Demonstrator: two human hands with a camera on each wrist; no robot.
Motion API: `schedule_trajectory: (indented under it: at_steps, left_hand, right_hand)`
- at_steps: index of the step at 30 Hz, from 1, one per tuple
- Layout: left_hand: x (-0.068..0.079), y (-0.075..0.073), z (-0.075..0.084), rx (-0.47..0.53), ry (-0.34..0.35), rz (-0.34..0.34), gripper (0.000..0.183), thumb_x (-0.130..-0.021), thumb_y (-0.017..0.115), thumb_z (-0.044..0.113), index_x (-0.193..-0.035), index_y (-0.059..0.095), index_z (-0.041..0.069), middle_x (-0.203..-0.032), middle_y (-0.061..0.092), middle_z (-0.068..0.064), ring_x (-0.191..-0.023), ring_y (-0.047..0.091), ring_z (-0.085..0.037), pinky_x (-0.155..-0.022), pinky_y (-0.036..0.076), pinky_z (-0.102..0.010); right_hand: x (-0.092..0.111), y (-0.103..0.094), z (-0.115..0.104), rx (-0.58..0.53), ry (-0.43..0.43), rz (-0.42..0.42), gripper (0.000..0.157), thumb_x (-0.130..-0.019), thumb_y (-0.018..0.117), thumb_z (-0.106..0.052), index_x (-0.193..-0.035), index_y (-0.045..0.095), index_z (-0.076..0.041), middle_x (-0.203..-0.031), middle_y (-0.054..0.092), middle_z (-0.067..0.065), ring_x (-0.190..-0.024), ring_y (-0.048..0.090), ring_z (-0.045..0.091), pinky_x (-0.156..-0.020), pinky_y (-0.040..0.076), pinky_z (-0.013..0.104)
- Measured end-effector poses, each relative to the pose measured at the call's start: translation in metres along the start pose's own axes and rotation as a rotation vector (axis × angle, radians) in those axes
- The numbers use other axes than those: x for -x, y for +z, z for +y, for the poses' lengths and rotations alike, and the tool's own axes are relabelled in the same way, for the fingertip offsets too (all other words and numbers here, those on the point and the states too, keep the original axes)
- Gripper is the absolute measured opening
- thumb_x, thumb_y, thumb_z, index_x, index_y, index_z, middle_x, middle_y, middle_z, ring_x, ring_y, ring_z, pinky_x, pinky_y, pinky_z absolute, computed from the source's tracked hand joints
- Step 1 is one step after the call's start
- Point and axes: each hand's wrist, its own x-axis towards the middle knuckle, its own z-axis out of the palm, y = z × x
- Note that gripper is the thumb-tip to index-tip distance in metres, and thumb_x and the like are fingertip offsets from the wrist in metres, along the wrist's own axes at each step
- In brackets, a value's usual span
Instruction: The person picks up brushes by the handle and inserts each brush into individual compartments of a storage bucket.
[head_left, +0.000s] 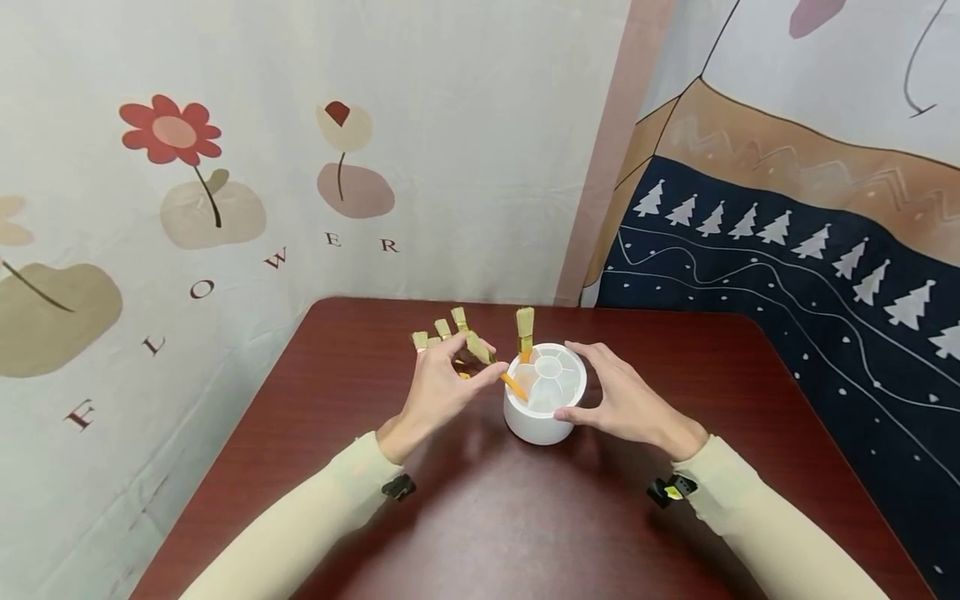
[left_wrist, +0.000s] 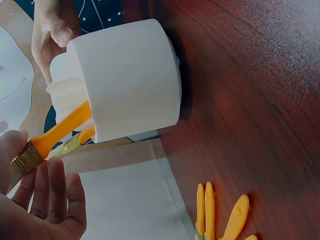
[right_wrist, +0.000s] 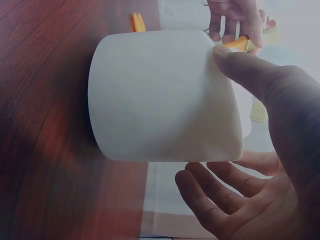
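My left hand (head_left: 437, 385) pinches a flat paintbrush (left_wrist: 65, 129) near its metal band, with pale bristles and an orange handle. The brush tilts, and its handle end reaches into a white round container (head_left: 542, 428). Thin dividers split the container's top into compartments around a central ring. A second paintbrush (head_left: 525, 329) stands in it at the back left, bristles up. On the container's right side, my right hand (head_left: 633, 404) holds the rim, thumb on the near side and fingers round the far side. The handle tips inside the compartments are partly hidden.
Several more paintbrushes (left_wrist: 236, 217) with orange handles lie on the dark red table (head_left: 495, 517), behind my left hand in the head view. A pale curtain (head_left: 465, 167) with printed flowers hangs behind the table, and a dark blue tree-patterned cloth (head_left: 750, 258) at the right.
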Motion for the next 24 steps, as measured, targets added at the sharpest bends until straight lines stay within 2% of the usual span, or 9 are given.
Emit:
schedule_trajectory:
  at_steps: [4,11,19,24]
  left_hand:
    - [-0.001,0.003,-0.001,-0.016,-0.015,-0.028,0.024,-0.095,0.1,0.023,-0.108,0.082,0.015,-0.092,0.086,0.0,-0.08,0.078,-0.012,-0.075,0.065,-0.026]
    - [-0.001,0.009,-0.004,-0.046,-0.019,-0.043,0.025,-0.095,0.1,0.024,-0.109,0.083,0.013,-0.092,0.086,-0.002,-0.082,0.081,-0.012,-0.073,0.064,-0.022]
    - [-0.002,0.014,-0.005,-0.055,-0.023,-0.073,0.025,-0.096,0.1,0.023,-0.111,0.083,0.013,-0.092,0.087,-0.002,-0.081,0.081,-0.012,-0.073,0.062,-0.02]
    - [-0.002,0.015,-0.007,-0.113,-0.043,-0.078,0.025,-0.096,0.1,0.027,-0.111,0.084,0.015,-0.091,0.087,-0.002,-0.082,0.082,-0.011,-0.074,0.063,-0.022]
  right_hand:
    - [0.001,0.0,-0.001,0.008,0.005,0.007,0.11,-0.089,0.101,-0.056,-0.175,0.047,-0.012,-0.163,0.062,0.012,-0.143,0.064,0.032,-0.118,0.063,0.063]
    - [0.0,0.0,-0.002,0.022,0.002,0.003,0.108,-0.09,0.101,-0.054,-0.174,0.048,-0.011,-0.163,0.062,0.012,-0.143,0.064,0.033,-0.118,0.063,0.062]
    - [0.001,0.0,-0.004,0.035,0.006,0.007,0.107,-0.09,0.102,-0.052,-0.173,0.049,-0.01,-0.161,0.063,0.012,-0.141,0.065,0.032,-0.118,0.063,0.061]
    - [0.001,0.0,-0.004,0.034,0.004,0.011,0.107,-0.089,0.102,-0.051,-0.172,0.049,-0.01,-0.16,0.063,0.012,-0.141,0.065,0.031,-0.118,0.063,0.061]
